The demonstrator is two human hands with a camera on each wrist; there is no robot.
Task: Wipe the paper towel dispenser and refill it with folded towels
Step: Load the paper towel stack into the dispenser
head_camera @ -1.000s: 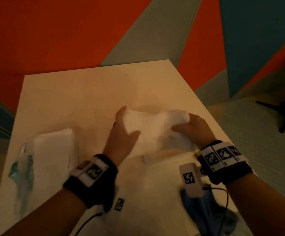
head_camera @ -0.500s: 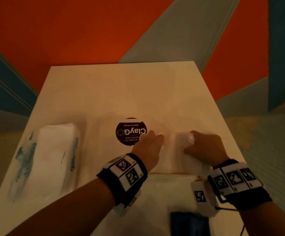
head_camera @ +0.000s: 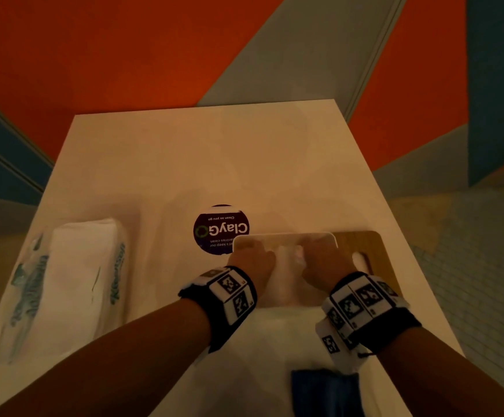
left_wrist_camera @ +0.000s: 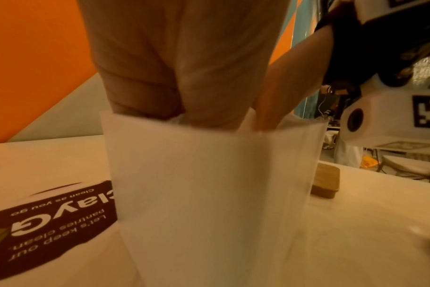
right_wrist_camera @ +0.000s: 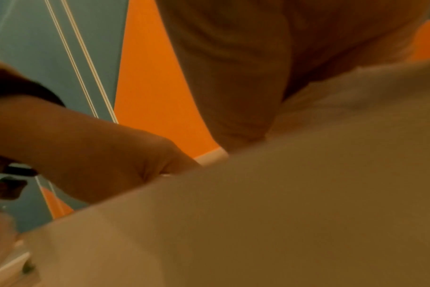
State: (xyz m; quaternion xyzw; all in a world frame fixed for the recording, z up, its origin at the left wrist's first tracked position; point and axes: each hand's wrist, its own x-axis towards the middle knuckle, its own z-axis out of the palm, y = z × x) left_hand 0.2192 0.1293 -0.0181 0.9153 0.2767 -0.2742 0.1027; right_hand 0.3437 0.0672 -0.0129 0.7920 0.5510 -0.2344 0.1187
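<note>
Both hands, left [head_camera: 252,260] and right [head_camera: 324,261], are gripping one white folded-towel stack [head_camera: 287,266] inside one white box-shaped dispenser [head_camera: 284,237]; one wrapped towel pack [head_camera: 76,284] is lying well left.

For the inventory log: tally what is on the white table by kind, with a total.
Dispenser: 1
Wooden lid: 1
Towel pack: 1
Loose towel stack, going into the dispenser under the left hand and right hand: 1
Round sticker: 1
Blue cloth: 1
Total: 6
</note>
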